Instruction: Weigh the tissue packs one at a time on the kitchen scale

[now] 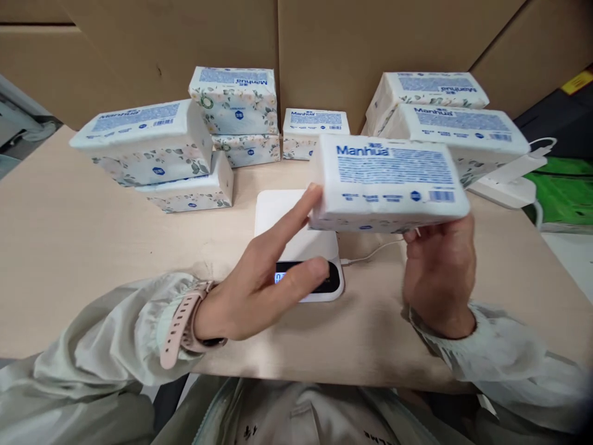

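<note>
The tissue pack (pixel 389 179) is hovering above the tabletop (pixel 92 247), between its middle and right edge, long axis running roughly parallel to the near edge, print facing upward. The right hand (pixel 438 266) is grasping it underneath, probably bearing its weight; the left hand (pixel 252 287), thumb spreading over the scale (pixel 308 246), is touching its left end.

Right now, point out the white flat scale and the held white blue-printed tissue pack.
White flat scale (pixel 315 243): head view, on platform.
Held white blue-printed tissue pack (pixel 393 173): head view, on printed face.
</note>
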{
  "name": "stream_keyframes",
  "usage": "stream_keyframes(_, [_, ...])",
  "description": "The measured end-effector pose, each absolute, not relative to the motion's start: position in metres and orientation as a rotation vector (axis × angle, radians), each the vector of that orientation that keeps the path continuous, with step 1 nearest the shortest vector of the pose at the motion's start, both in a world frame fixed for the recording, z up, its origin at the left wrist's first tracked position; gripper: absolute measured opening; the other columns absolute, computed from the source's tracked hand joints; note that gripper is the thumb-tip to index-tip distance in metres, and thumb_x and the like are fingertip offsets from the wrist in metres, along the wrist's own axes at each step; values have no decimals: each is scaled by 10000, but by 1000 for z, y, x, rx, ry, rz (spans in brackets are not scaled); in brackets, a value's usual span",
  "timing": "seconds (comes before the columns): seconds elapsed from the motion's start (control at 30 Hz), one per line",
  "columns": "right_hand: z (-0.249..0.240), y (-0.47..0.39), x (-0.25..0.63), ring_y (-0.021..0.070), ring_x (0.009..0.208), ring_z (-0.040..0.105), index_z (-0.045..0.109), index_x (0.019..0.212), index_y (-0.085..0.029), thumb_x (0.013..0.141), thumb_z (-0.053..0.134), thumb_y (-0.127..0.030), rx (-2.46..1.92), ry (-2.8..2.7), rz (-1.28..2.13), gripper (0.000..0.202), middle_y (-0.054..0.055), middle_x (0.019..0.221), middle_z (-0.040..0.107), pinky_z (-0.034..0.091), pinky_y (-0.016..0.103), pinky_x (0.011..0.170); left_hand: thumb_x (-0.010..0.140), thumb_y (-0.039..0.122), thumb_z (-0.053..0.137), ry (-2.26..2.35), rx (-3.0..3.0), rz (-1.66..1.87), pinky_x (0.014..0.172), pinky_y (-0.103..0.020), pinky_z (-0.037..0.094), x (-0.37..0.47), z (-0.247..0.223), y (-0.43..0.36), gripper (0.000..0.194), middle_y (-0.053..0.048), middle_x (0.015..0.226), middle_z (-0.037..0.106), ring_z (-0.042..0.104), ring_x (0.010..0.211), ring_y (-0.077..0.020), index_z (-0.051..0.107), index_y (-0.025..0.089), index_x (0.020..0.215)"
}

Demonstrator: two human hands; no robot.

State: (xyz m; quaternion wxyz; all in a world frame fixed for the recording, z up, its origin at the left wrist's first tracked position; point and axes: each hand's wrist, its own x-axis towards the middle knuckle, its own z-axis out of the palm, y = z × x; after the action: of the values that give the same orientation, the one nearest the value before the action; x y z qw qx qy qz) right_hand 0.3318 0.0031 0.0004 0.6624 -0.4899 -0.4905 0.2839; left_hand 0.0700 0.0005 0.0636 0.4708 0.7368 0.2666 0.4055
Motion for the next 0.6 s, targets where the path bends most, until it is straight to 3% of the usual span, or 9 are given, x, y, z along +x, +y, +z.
stream_keyframes(0.07, [3, 3, 335, 321, 1318, 647, 679, 1330, -443, 953, 649, -607, -1094, -1079, 546, 412, 29, 1352, 685, 561, 589, 1144, 1097, 382, 618, 595, 1843, 979, 1402, -569, 332, 77, 65, 1, 663, 58, 1815, 282, 261, 1711, -317, 377, 412, 1714])
stream_keyframes(0.23, [0, 3, 333, 333, 1487, 557, 586, 1459, -438, 984, 630, -575, -1064, -1259, 628, 497, 21, 1520, 625, 475, 633, 1253, 1099, 336, 604, 619, 1802, 1054, 1350, -524, 432, 68, 55, -2, 684, 44, 1822, 283, 296, 1701, -317, 346, 412, 1727])
stream_keyframes(0.43, [15, 6, 299, 257, 1580, 481, 358, 1658, -462, 1095, 544, -447, -803, -1611, 892, 594, -26, 1729, 459, 528, 502, 1256, 1072, 285, 610, 826, 1653, 1338, 1275, -410, 539, 34, 47, -26, 584, 45, 1758, 435, 386, 1661, -293, 525, 367, 1644])
stream_keyframes(0.6, [45, 26, 259, 291, 1646, 405, 354, 1651, -378, 1071, 533, -605, -691, -1726, 937, 647, 19, 1774, 402, 454, 550, 1333, 994, 359, 669, 1033, 1542, 1611, 1270, -465, 555, 21, 67, -28, 437, 129, 1616, 595, 415, 1629, -302, 728, 434, 1421])
